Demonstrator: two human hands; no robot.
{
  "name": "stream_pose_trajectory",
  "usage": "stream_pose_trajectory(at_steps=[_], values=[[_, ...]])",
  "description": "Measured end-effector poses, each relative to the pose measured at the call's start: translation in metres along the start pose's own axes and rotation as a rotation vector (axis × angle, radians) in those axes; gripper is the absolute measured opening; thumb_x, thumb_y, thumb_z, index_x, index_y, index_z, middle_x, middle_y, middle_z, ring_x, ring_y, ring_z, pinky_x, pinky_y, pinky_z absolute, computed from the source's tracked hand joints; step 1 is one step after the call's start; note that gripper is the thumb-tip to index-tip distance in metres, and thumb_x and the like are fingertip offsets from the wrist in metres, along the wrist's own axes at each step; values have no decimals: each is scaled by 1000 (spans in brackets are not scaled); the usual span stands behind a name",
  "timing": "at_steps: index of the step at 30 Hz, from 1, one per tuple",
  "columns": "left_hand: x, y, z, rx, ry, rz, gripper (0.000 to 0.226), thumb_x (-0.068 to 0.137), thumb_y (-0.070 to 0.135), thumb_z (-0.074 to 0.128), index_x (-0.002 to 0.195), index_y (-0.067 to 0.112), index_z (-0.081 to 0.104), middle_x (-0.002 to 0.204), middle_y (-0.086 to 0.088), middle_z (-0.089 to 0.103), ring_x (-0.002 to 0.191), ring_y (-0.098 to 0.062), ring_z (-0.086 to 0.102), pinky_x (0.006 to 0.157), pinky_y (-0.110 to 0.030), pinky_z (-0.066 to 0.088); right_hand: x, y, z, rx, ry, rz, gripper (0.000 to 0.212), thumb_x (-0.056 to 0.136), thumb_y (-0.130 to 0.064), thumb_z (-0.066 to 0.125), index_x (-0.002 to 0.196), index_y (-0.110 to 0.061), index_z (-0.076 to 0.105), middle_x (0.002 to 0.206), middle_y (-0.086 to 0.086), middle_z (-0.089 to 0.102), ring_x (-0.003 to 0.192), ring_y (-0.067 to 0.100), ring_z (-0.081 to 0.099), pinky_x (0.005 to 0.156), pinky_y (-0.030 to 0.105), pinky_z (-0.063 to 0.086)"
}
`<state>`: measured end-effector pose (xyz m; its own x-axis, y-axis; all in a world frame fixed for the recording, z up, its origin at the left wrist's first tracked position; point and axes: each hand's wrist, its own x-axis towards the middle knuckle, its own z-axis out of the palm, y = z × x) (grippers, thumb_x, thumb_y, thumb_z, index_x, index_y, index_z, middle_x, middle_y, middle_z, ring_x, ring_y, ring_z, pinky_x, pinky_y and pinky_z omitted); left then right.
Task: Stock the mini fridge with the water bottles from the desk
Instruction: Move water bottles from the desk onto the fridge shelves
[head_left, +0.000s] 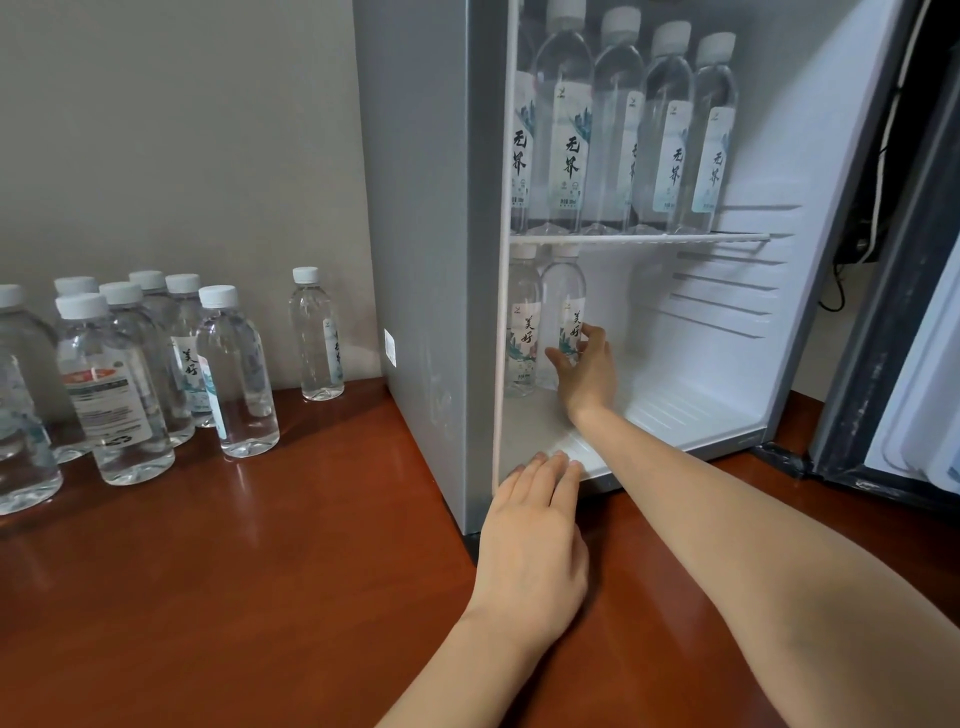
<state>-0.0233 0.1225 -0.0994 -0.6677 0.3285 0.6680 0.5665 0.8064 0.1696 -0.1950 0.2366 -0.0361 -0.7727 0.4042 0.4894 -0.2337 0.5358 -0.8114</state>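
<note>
The grey mini fridge (431, 218) stands open on the wooden desk (260, 571). Several clear water bottles (613, 130) with white caps fill its upper wire shelf. Two bottles stand on the fridge floor at the left; my right hand (584, 371) reaches inside and grips the right one, a water bottle (563, 291). My left hand (535, 545) lies flat with its fingertips on the fridge's bottom front edge, holding nothing. Several more bottles (124, 374) stand grouped at the desk's left, and a single bottle (317, 335) stands next to the fridge's side.
The fridge door (893, 322) hangs open at the right, with black cables behind it. A grey wall rises behind the desk. The right part of the fridge floor (691, 405) is bare white plastic.
</note>
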Motion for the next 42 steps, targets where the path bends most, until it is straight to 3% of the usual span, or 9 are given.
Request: stream_pose_trajectory(at_steps=[8,13,16,19,23,26,32,36,42], values=[[0,-1,3,1,19,6,60,65,10,57,124,10,62,125,-5,63,118,-24,59,104,-34,43,3,4,3,25,-14,17,57,93,-26,63,142,-11,37,135,14,51,116,29,57,89,31,43],[-1,-1,1,-21,16,5,58,67,10,56,125,11,61,127,-5,63,121,-24,58,105,-34,40,0,7,-2,124,-5,225,78,90,-30,67,151,-7,23,148,16,39,131,33,45,106,41,37],[-4,0,-2,-46,18,-12,54,73,9,54,126,13,60,129,-2,61,123,-23,55,107,-31,35,-9,8,-10,187,7,232,74,89,-29,68,148,-6,30,145,15,40,128,32,47,104,42,38],[-9,1,-8,-87,24,-44,50,80,10,52,129,15,59,130,0,59,124,-20,53,107,-25,30,-27,5,-23,334,-41,212,59,91,-24,67,140,-6,41,137,11,50,121,24,53,97,32,41],[-21,5,-26,-162,25,-97,45,86,13,50,129,22,58,125,9,58,112,-13,56,95,-14,35,-63,1,-39,414,-141,91,26,93,-16,64,118,-12,59,115,6,64,104,19,61,97,38,49],[-33,4,-42,-211,29,-147,42,90,13,48,129,25,58,122,12,58,110,-9,55,90,-13,37,-92,-5,-50,576,-105,91,10,95,-7,58,103,-11,62,97,4,64,89,22,65,79,23,55],[-62,-19,-77,-263,136,-333,36,87,8,55,118,23,64,112,10,63,108,-9,57,89,-15,40,-159,-28,-63,669,-123,111,12,96,-12,58,88,-18,65,81,5,64,59,3,61,65,19,52],[-88,-47,-104,-344,208,-531,33,87,6,56,112,26,67,106,12,66,98,-8,62,88,-25,47,-197,-64,-65,671,-130,18,14,96,-17,58,84,-18,65,68,-2,60,61,7,57,65,20,49],[-120,-93,-146,-351,265,-764,33,85,3,56,103,27,68,95,12,69,95,-7,63,85,-26,47,-258,-111,-13,668,-487,-90,17,95,-14,59,82,-8,67,58,-7,56,59,6,55,59,19,47]])
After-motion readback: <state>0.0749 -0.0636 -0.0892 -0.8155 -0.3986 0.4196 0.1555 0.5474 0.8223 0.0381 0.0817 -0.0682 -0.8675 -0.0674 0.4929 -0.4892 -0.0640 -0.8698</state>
